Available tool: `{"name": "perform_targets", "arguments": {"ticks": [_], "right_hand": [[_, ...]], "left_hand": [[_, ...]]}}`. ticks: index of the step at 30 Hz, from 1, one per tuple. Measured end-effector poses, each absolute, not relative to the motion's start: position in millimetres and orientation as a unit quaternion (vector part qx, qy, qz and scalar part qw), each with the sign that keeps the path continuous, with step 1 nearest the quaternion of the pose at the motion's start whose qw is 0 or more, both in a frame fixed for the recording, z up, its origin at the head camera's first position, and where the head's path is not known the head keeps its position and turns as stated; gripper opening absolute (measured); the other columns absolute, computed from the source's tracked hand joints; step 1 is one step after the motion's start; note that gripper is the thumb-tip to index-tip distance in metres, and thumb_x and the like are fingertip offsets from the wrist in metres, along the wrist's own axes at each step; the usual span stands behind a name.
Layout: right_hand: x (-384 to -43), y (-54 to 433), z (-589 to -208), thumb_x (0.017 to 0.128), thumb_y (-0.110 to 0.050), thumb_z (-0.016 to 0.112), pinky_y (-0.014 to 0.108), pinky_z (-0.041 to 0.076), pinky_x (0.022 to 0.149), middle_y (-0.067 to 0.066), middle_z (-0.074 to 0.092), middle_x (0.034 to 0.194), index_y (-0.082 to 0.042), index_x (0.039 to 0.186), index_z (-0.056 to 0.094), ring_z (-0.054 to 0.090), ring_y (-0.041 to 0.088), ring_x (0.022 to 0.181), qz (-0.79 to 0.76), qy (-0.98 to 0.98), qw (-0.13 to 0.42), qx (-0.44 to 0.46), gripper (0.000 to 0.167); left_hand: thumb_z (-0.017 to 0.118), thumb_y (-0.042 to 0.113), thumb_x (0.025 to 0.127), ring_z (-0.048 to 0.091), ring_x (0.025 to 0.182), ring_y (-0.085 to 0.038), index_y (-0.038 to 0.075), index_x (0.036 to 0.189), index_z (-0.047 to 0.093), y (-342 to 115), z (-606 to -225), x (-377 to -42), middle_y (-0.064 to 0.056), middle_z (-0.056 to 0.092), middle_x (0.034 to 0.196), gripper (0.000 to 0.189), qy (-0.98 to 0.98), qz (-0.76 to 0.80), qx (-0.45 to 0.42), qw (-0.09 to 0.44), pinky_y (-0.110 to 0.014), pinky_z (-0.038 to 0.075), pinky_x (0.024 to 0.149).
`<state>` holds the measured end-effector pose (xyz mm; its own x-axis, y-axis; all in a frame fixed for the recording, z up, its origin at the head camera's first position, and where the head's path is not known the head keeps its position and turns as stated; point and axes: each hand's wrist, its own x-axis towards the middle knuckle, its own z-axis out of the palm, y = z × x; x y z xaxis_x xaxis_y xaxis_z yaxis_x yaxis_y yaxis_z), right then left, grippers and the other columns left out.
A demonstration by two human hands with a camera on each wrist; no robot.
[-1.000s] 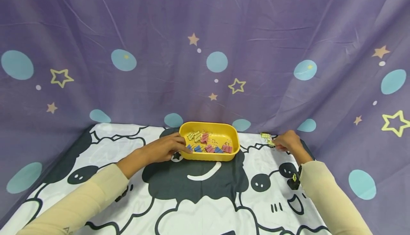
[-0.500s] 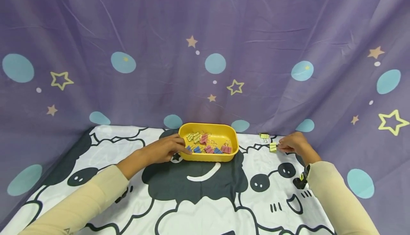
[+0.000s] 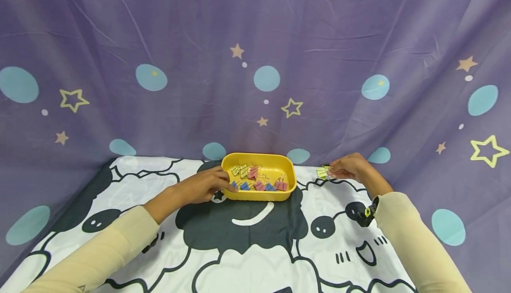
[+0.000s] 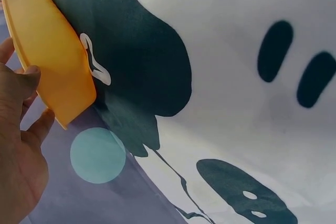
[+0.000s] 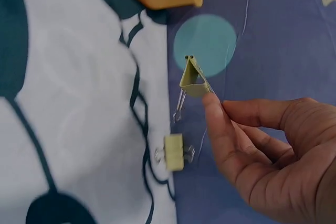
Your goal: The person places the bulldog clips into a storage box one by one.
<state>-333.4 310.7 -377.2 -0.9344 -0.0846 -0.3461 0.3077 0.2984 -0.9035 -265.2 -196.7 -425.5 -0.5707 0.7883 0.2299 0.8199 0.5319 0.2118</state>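
My left hand (image 3: 207, 186) grips the left end of a yellow plastic tray (image 3: 281, 163), fingers inside and thumb out of sight in the head view. From the left wrist, the left hand (image 4: 18, 145) pinches the wall of the tray (image 4: 58, 51). Between thumb and forefinger, my right hand (image 5: 262, 150) pinches a yellow binder clip (image 5: 195, 89) by one wire handle. A second yellow binder clip (image 5: 174, 152) lies near the cloth's back edge, below the held one in the right wrist view. In the head view the right hand (image 3: 349, 168) is right of the tray.
Inside the tray are yellow clips (image 3: 242, 170), pink clips (image 3: 281, 185) and blue clips (image 3: 245, 186). A white cloth with dark cartoon sheep (image 3: 251, 266) covers the table. Behind it hangs a purple curtain (image 3: 199, 62) with stars and dots.
My right hand has taken hold of a yellow binder clip and brought it left and back, over the other yellow clip. The left hand stays on the tray.
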Motion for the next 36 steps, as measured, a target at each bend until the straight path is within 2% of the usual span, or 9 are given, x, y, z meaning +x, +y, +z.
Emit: {"name": "perform_targets", "arguments": {"ticks": [7,11,14,16,21,27,36], "right_hand": [[-343.1,278.2,-361.3,0.105,0.008,0.065,0.03,0.069,0.085,0.007,0.085,0.095,0.02,0.158,0.049,0.083,0.012,0.082,-0.603,0.779,0.165,0.044,0.057],[-344.8,258.8,-354.4,0.107,0.005,0.062,0.032,0.068,0.093,0.019,0.085,0.116,0.018,0.16,0.049,0.083,0.012,0.088,-0.601,0.782,0.161,0.029,0.056],[-344.7,241.9,-350.1,0.108,0.004,0.063,0.038,0.067,0.1,0.028,0.079,0.132,0.016,0.157,0.054,0.084,0.015,0.09,-0.595,0.79,0.147,0.022,0.052],[-345.1,230.2,-348.0,0.107,0.005,0.064,0.039,0.067,0.1,0.032,0.075,0.138,0.016,0.154,0.058,0.085,0.017,0.09,-0.591,0.795,0.138,0.019,0.049],[-346.1,202.7,-345.6,0.104,0.009,0.067,0.039,0.069,0.092,0.037,0.072,0.138,0.017,0.15,0.061,0.087,0.025,0.093,-0.598,0.79,0.136,0.01,0.047],[-345.2,180.6,-348.8,0.101,0.014,0.071,0.052,0.064,0.104,0.041,0.072,0.136,0.021,0.146,0.061,0.086,0.038,0.106,-0.581,0.803,0.131,-0.024,0.047],[-348.4,160.6,-360.9,0.099,0.015,0.073,0.055,0.063,0.102,0.039,0.077,0.125,0.023,0.136,0.067,0.086,0.04,0.102,-0.555,0.823,0.112,-0.046,0.039]], "left_hand": [[0.067,-0.021,0.092,0.062,0.124,-0.019,0.027,0.137,0.084,-197.9,-423.1,-265.7,0.006,0.076,0.122,0.067,-0.879,-0.127,-0.455,0.057,-0.045,0.058,0.105],[0.068,-0.018,0.095,0.061,0.128,-0.019,0.028,0.14,0.082,-199.1,-422.1,-265.2,0.006,0.076,0.128,0.066,-0.885,-0.122,-0.447,0.043,-0.045,0.057,0.107],[0.067,-0.015,0.098,0.059,0.131,-0.019,0.029,0.142,0.081,-199.8,-421.6,-264.5,0.006,0.075,0.133,0.063,-0.89,-0.125,-0.438,0.03,-0.046,0.056,0.108],[0.066,-0.013,0.1,0.058,0.132,-0.02,0.029,0.142,0.08,-200.1,-421.4,-264.0,0.006,0.075,0.135,0.061,-0.891,-0.126,-0.436,0.026,-0.047,0.056,0.109],[0.066,-0.014,0.1,0.058,0.13,-0.02,0.028,0.141,0.081,-201.3,-421.8,-263.1,0.005,0.075,0.134,0.061,-0.888,-0.131,-0.44,0.029,-0.047,0.056,0.107],[0.064,-0.016,0.098,0.059,0.125,-0.02,0.026,0.136,0.083,-200.7,-422.3,-262.9,0.005,0.075,0.128,0.06,-0.887,-0.135,-0.441,0.035,-0.046,0.056,0.101],[0.063,-0.014,0.099,0.058,0.128,-0.021,0.029,0.135,0.084,-196.2,-421.6,-264.3,0.006,0.075,0.131,0.059,-0.89,-0.144,-0.433,0.02,-0.048,0.056,0.105]]}}
